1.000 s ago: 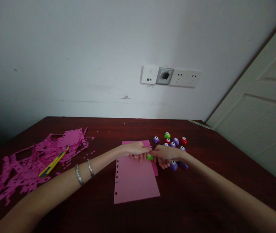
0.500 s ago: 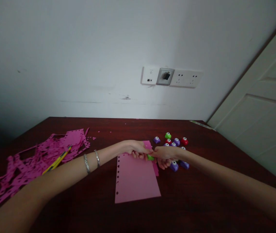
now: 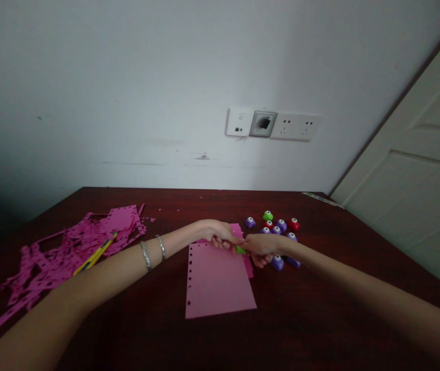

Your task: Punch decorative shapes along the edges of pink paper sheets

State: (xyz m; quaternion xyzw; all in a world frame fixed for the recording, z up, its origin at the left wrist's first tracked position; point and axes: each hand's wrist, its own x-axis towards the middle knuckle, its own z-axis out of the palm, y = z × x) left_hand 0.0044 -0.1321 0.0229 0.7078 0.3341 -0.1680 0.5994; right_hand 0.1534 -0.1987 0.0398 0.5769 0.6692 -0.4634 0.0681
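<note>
Both hands meet over the top of a pink paper sheet (image 3: 218, 283), which has a row of small shaped holes down its left edge. Between them a green craft punch (image 3: 240, 250) shows in part. My left hand (image 3: 222, 234) is closed, its thumb on the punch and its fingers curled over the sheet's upper edge. From the other side my right hand (image 3: 260, 248) grips the punch, fingers curled. More pink paper (image 3: 235, 227) lies beneath the hands. How the sheet sits in the punch is hidden.
Several purple, red and green punches cluster on the right, among them a purple punch (image 3: 277, 263) and a red punch (image 3: 293, 224). Pink paper scraps (image 3: 50, 263) are heaped on the left with a yellow pencil-like tool (image 3: 95, 253). A wall with sockets (image 3: 296, 126) stands behind the table.
The view has shifted slightly, and more of a pink-and-blue item shows at the lower left. Both hands keep the same grip on the green punch.
</note>
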